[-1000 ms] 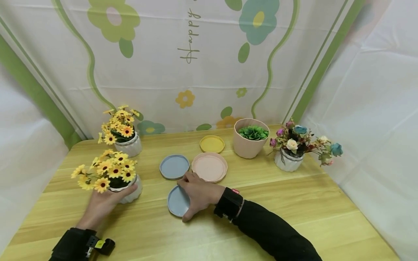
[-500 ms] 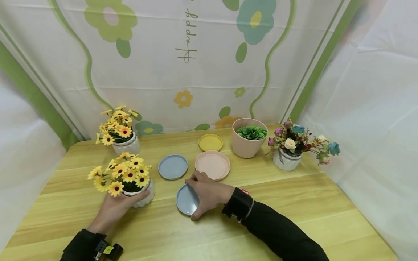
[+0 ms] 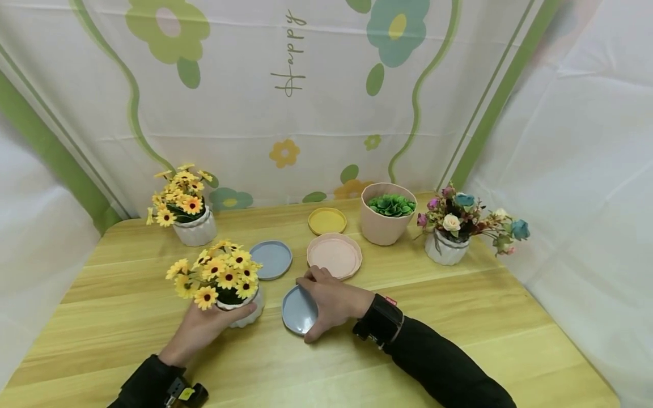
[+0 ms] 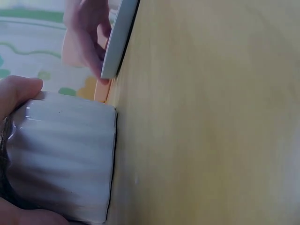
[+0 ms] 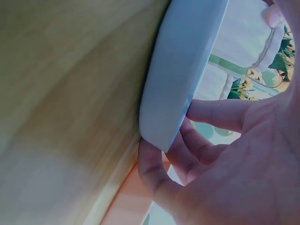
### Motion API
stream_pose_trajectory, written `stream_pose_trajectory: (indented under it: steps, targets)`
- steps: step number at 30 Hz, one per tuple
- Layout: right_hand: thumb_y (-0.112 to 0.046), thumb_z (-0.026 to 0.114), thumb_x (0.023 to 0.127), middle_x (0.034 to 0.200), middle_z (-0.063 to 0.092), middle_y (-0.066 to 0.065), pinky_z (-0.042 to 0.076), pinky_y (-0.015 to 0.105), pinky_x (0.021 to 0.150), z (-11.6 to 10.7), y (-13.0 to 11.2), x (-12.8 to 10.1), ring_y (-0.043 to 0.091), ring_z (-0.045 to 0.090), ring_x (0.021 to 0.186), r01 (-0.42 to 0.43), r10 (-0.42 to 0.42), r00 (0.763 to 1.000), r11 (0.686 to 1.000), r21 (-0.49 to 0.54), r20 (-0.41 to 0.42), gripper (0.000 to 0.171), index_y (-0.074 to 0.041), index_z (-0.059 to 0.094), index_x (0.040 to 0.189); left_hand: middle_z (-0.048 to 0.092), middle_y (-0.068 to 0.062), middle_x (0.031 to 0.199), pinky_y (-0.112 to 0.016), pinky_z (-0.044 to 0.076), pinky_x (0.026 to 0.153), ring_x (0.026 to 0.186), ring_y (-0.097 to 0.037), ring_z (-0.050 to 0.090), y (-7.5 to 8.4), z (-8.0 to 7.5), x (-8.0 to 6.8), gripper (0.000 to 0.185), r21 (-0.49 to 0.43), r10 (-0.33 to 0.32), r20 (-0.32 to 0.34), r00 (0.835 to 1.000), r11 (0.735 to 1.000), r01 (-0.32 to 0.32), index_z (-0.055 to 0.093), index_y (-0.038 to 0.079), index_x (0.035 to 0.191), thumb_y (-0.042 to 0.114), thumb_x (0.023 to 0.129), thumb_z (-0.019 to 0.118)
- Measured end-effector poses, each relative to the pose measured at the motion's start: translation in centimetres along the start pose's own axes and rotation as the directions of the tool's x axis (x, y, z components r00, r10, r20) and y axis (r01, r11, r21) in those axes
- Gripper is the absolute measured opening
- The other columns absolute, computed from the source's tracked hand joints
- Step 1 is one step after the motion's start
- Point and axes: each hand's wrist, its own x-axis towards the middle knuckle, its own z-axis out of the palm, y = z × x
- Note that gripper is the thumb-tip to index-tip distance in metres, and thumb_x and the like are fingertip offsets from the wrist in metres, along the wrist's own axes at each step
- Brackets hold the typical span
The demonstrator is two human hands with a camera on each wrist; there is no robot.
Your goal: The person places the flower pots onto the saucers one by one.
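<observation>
My left hand (image 3: 200, 330) grips a white ribbed pot of yellow daisies (image 3: 244, 310) from the near side, on the wooden table (image 3: 153, 351). In the left wrist view the pot's ribbed wall (image 4: 61, 159) sits between thumb and fingers, its base at the tabletop. Just to its right, my right hand (image 3: 331, 303) holds a small blue saucer (image 3: 297, 311) by its rim, thumb at the near edge and fingers at the far edge. The right wrist view shows the blue saucer (image 5: 180, 65) with fingers curled under its edge. Pot and saucer stand a short gap apart.
Behind the hands lie another blue saucer (image 3: 271, 259), a pink saucer (image 3: 334, 255) and a yellow saucer (image 3: 327, 220). A second daisy pot (image 3: 194, 226) stands back left, a pink pot with a green plant (image 3: 385, 221) and a white pot of mixed flowers (image 3: 449, 246) back right. Cloth walls surround the table.
The left hand has slid the daisy pot rightward toward the middle. The right hand and its blue saucer have shifted slightly right, staying just ahead of the pot.
</observation>
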Motion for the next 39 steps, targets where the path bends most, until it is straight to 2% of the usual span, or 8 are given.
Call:
stream_pose_trajectory:
  steps: [8, 13, 23, 30, 35, 39]
  targets:
    - [-0.058, 0.094, 0.071, 0.153, 0.041, 0.007, 0.049, 0.028, 0.109, -0.1, 0.3, -0.2, 0.018, 0.042, 0.134, -0.016, 0.016, 1.000, 1.000, 0.020, 0.009, 0.118, -0.009, 0.039, 0.163, 0.052, 0.000, 0.154, -0.012, 0.046, 0.107, 0.135, 0.002, 0.054, 0.5, 1.4, 0.2, 0.089, -0.042, 0.038, 0.026, 0.999, 0.998, -0.037, 0.037, 0.026, 0.160, 0.022, 0.088, 0.089]
    - [-0.057, 0.094, 0.071, 0.153, 0.041, 0.007, 0.048, 0.027, 0.109, -0.1, 0.5, -0.5, 0.017, 0.041, 0.133, -0.020, 0.020, 1.000, 0.999, 0.028, 0.005, 0.118, -0.009, 0.039, 0.163, 0.050, 0.002, 0.156, -0.010, 0.043, 0.108, 0.136, 0.003, 0.052, 0.5, 2.0, 0.4, 0.092, -0.040, 0.021, 0.038, 0.999, 0.999, -0.019, 0.035, 0.029, 0.161, 0.024, 0.087, 0.090]
    - [-0.055, 0.094, 0.072, 0.154, 0.042, 0.007, 0.049, 0.027, 0.108, -0.1, 0.6, -1.0, 0.017, 0.042, 0.133, -0.025, 0.025, 1.000, 0.999, 0.039, -0.001, 0.117, -0.008, 0.038, 0.164, 0.049, 0.005, 0.157, -0.015, 0.046, 0.110, 0.142, -0.007, 0.051, 0.7, 2.8, 0.8, 0.093, -0.060, -0.003, 0.068, 0.998, 0.998, 0.008, 0.034, 0.032, 0.160, 0.027, 0.086, 0.090]
    - [-0.055, 0.095, 0.069, 0.153, 0.043, 0.008, 0.048, 0.027, 0.110, 0.1, 0.6, -1.2, 0.017, 0.043, 0.133, -0.013, 0.013, 1.000, 0.999, 0.031, -0.026, 0.119, -0.007, 0.039, 0.163, 0.049, 0.003, 0.157, -0.017, 0.048, 0.110, 0.141, -0.008, 0.052, 1.8, 3.0, 1.0, 0.092, -0.056, 0.068, 0.076, 0.995, 0.996, -0.064, 0.033, 0.031, 0.161, 0.024, 0.088, 0.089]
    - [-0.058, 0.095, 0.068, 0.153, 0.043, 0.009, 0.049, 0.026, 0.109, 0.2, 0.7, -1.3, 0.017, 0.044, 0.132, -0.005, 0.007, 0.999, 0.999, 0.033, -0.041, 0.121, -0.006, 0.039, 0.162, 0.049, 0.004, 0.157, -0.017, 0.047, 0.111, 0.144, -0.011, 0.051, 2.8, 3.3, 1.1, 0.092, -0.047, 0.079, 0.089, 0.993, 0.996, -0.075, 0.034, 0.031, 0.160, 0.026, 0.088, 0.089]
    - [-0.061, 0.096, 0.067, 0.156, 0.041, 0.010, 0.049, 0.028, 0.112, 0.3, 0.8, -1.3, 0.019, 0.043, 0.136, -0.013, 0.016, 0.999, 0.998, 0.066, -0.047, 0.127, -0.005, 0.036, 0.164, 0.051, 0.004, 0.154, -0.018, 0.049, 0.110, 0.139, -0.005, 0.054, 3.3, 3.8, 1.2, 0.088, -0.051, 0.100, 0.100, 0.990, 0.994, -0.095, 0.037, 0.031, 0.158, 0.024, 0.087, 0.089]
